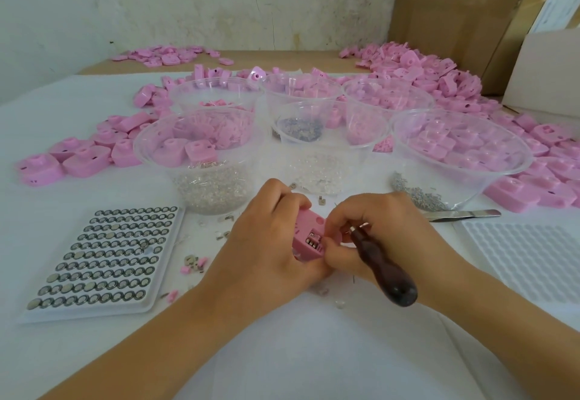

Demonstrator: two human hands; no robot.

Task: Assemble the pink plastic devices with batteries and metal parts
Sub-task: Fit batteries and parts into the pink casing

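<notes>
My left hand [266, 242] grips a pink plastic device [309, 236] just above the white table, its open side up so metal contacts show inside. My right hand [376, 236] pinches at the device's right edge with thumb and fingertips, and it also holds a dark-handled tool [386, 274] whose handle points toward me. A white tray of button batteries [100, 258] lies at the left. Loose small metal parts [224, 219] are scattered in front of the bowls.
Several clear plastic bowls [201, 161] behind my hands hold pink parts, clear beads and metal bits. Heaps of pink devices [439, 76] cover the table's back and right. Metal tweezers [461, 214] and an empty white tray [527, 252] lie at the right. Cardboard boxes [470, 7] stand behind.
</notes>
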